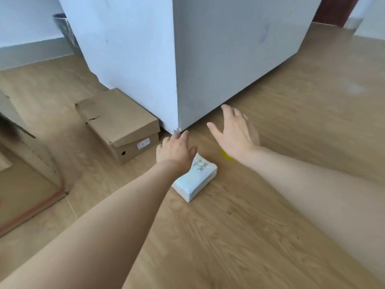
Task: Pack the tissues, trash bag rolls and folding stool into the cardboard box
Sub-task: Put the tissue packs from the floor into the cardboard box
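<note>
A pale blue and white pack of tissues [195,180] lies on the wooden floor in the middle of the view. My left hand [177,150] is stretched out over its far end with fingers extended, holding nothing. My right hand [235,130] hovers to the right of the pack, fingers spread and empty. A small yellow thing [227,155] shows on the floor under my right wrist, mostly hidden. A large open cardboard box [31,184] stands at the left edge, seen only in part.
A big white cabinet [187,59] stands on the floor just beyond both hands. A closed brown shoebox [120,126] sits against its left side. A bin with a plastic liner [66,30] stands at the back left. Bare wooden floor [229,236] spreads in front.
</note>
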